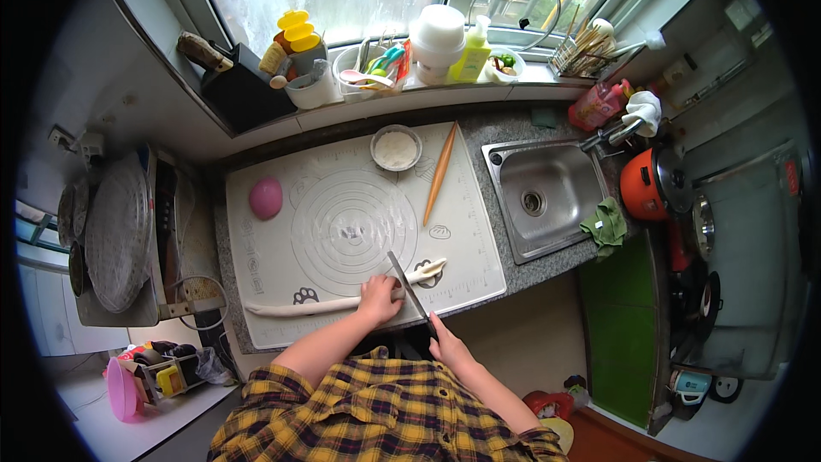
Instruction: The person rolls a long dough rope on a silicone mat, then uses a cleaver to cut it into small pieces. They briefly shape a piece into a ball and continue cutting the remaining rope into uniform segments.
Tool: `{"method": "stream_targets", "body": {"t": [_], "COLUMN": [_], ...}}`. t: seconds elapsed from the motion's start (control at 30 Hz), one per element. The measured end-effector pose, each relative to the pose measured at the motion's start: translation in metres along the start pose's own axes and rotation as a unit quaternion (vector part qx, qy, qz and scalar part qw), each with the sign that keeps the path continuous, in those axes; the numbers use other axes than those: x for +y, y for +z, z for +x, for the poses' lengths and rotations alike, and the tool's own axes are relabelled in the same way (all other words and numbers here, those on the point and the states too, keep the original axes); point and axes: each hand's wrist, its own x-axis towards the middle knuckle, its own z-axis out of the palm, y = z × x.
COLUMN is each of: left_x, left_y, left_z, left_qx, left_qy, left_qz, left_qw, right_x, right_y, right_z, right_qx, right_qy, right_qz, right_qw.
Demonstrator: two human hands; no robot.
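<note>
My left hand (380, 299) is closed around a long white dough rope (304, 308) near its right end. The rope lies along the front edge of a pastry mat (263, 263) printed with rings. In my right hand (451, 345) is the dark handle of a knife (410, 285). Its blade crosses the rope just right of my left fingers; whether it has cut through cannot be seen. The rope's folded end (431, 271) shows beyond the blade. A smooth pink ball (266, 198), apparently dough, sits at the mat's left. Flour (395, 149) fills a small bowl at the back, beside a tapered wooden rolling pin (440, 173).
Right of the mat is a steel sink (551, 173) with a green cloth (605, 224) over its corner. An orange rice cooker (644, 186) stands beyond. Utensil tubs and a green pump bottle (471, 54) line the windowsill. A rack with round trays (118, 231) is at left.
</note>
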Motion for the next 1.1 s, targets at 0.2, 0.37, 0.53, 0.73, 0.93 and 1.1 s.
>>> {"method": "stream_targets", "body": {"t": [0.2,0.37,0.53,0.73,0.93,1.1], "left_x": [0.031,0.049,0.052,0.046,0.042,0.052], "left_y": [0.009,0.021,0.008,-0.03,-0.071,-0.086], "left_z": [0.026,0.056,0.054,0.021,-0.018,-0.038], "left_qx": [0.05,0.011,-0.013,-0.018,0.033,-0.033], "left_qy": [0.031,0.003,-0.031,-0.159,-0.127,-0.066], "left_qz": [0.03,0.111,-0.163,-0.575,-0.679,-0.741], "left_qw": [0.998,0.994,0.986,0.802,0.723,0.668], "right_x": [0.001,0.025,0.042,0.06,0.058,-0.014], "right_y": [-0.046,-0.084,-0.096,-0.075,-0.058,-0.075], "right_z": [-0.016,0.002,0.018,0.053,0.087,0.115], "right_qx": [0.158,0.213,0.192,0.134,0.153,-0.1], "right_qy": [-0.067,-0.022,0.01,0.048,0.08,0.113], "right_qz": [-0.011,-0.016,-0.086,-0.234,-0.286,0.376], "right_qw": [0.985,0.977,0.978,0.962,0.942,0.914]}}
